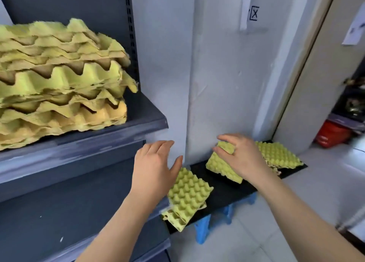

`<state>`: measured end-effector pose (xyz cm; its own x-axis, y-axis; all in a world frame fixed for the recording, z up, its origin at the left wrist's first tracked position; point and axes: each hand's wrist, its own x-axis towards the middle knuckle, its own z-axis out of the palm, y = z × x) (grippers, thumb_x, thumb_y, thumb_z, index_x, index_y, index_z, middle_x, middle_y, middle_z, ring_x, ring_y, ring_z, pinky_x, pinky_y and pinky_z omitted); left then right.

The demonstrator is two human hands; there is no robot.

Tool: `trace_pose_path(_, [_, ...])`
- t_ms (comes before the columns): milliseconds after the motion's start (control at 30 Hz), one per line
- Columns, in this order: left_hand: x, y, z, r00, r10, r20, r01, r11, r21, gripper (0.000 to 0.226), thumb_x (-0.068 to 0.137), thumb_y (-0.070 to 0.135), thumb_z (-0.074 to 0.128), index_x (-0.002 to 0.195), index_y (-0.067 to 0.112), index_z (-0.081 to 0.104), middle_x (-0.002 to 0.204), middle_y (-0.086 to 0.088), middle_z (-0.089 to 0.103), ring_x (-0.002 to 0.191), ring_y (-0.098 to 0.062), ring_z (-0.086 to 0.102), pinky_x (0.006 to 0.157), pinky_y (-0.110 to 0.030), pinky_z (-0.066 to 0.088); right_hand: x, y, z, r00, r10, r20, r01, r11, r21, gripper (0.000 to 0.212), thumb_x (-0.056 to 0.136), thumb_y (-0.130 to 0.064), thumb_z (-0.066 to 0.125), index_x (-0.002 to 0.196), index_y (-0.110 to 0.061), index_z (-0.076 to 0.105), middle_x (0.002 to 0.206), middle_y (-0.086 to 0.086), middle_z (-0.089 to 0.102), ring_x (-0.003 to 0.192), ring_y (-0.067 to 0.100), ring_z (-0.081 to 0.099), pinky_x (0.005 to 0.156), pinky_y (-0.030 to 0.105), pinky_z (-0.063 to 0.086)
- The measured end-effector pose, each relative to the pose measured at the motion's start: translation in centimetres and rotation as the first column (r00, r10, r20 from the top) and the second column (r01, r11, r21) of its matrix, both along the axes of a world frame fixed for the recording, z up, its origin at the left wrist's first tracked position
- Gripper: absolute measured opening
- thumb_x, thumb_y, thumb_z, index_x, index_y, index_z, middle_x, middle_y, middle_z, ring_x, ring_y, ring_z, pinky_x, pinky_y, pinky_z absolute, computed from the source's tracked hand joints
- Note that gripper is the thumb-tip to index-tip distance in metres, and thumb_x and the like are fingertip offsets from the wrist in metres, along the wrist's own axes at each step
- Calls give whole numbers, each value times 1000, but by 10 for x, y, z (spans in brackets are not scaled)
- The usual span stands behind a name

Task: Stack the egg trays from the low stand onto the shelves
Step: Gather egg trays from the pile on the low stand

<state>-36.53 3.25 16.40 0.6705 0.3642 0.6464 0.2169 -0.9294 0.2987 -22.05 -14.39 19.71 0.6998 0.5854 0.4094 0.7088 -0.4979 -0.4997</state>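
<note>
Right hand (241, 157) grips the middle egg tray (219, 168) (left hand (156, 169) hovers, fingers relaxed).

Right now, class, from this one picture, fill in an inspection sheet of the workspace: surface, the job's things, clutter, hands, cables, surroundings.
Surface: black low stand on blue legs, beside grey shelves.
Job's things: near tray stack, tilted middle tray and far tray stack on the low stand; tall shelf stack on the shelves.
Clutter: red item at the far right, too blurred to name.
Hands: left hand open over the near tray stack; right hand grips the middle tray's upper edge.
Cables: nothing seen.
Surroundings: white wall with an X-marked paper.
</note>
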Motion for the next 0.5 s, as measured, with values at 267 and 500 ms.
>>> trace_pose_path(267, [106, -44, -105, 976, 42, -216, -88, 974, -211, 52, 82, 50, 49, 111, 14, 72, 102, -4, 73, 91, -33, 67, 77, -42, 54, 116, -41, -88, 988, -14, -152, -9, 989, -151, 37, 88, -28, 67, 122, -14, 65, 125, 2, 62, 117, 18, 56, 91, 14, 33])
trace_pose_path(500, [151, -49, -198, 866, 102, -489, -325, 859, -396, 47, 87, 37, 68, 128, 15, 63, 122, -5, 66, 112, -32, 58, 92, -42, 48, 191, -31, -175, 955, -8, -295, -62, 972, -227, 41, 90, -29, 63, 129, -15, 60, 128, 2, 60, 88, 16, 59, 85, 25, 42])
